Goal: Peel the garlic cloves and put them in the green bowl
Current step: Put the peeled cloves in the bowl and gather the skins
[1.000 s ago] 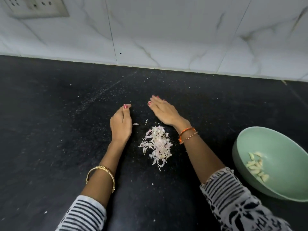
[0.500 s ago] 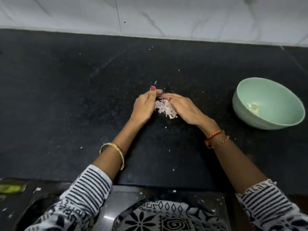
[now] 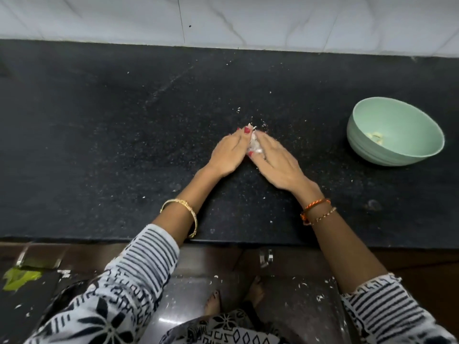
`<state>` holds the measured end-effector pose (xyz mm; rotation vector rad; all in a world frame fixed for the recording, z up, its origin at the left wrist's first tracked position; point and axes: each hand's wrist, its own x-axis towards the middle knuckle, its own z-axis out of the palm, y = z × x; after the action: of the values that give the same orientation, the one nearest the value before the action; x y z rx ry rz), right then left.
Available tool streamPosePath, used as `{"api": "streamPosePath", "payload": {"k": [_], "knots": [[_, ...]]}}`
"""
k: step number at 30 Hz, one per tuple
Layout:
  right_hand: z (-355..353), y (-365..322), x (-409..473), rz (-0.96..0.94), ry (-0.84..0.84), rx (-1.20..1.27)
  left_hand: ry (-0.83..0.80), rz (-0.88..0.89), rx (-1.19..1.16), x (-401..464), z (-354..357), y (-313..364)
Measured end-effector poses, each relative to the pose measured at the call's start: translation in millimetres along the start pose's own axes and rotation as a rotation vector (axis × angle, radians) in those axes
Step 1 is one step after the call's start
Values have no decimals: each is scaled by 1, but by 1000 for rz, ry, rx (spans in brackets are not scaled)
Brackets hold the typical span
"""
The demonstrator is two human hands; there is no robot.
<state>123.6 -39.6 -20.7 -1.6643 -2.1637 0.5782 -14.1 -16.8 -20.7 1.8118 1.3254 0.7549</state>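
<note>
On the black counter (image 3: 124, 145), my left hand (image 3: 227, 153) and my right hand (image 3: 275, 162) lie close together with fingers nearly straight. They press a small heap of pale garlic skins (image 3: 253, 146) between them, and most of the heap is hidden by the hands. The green bowl (image 3: 395, 131) stands at the right, well apart from my hands. A few peeled garlic cloves (image 3: 376, 138) lie in its bottom.
White marble wall tiles (image 3: 223, 18) run along the back of the counter. Small skin flakes are scattered on the counter and on the floor (image 3: 298, 289) below its front edge. My bare feet (image 3: 253, 291) stand on the floor.
My hands swept inward from either side of the spread skins and pushed them into a tight heap. The camera tilted down, bringing the counter edge and floor into view.
</note>
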Motion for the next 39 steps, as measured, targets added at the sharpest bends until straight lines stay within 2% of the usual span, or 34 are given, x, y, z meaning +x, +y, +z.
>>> {"api": "streamPosePath", "payload": {"k": [2, 4, 5, 7, 10, 15, 18, 22, 24, 34, 39], "knots": [[-3, -3, -9, 16, 46, 186, 25, 0, -227, -10, 1, -1], [-10, -1, -20, 114, 167, 358, 197, -37, -348, -14, -3, -5], [-14, 2, -26, 155, 195, 363, 287, -63, -372, -15, -7, -8], [-14, 4, -37, 180, 124, 205, 383, -89, -407, -17, -16, -16], [-3, -6, -41, 156, 44, -53, 407, -103, -429, -20, -20, -22], [19, -32, 0, 204, 140, -75, 533, -145, -522, -23, -9, -13], [25, -37, 34, 227, 182, -165, 564, -204, -596, -23, -12, -10], [19, -36, 56, 124, 242, -392, 558, -331, -784, -18, -30, -10], [15, -35, 59, 101, 280, -476, 536, -348, -776, -18, -33, -10], [14, -33, 45, 38, 308, -505, 580, -301, -721, -26, -25, -9], [21, -25, 45, -124, 655, -422, 571, -298, -696, -25, -25, -11]]}}
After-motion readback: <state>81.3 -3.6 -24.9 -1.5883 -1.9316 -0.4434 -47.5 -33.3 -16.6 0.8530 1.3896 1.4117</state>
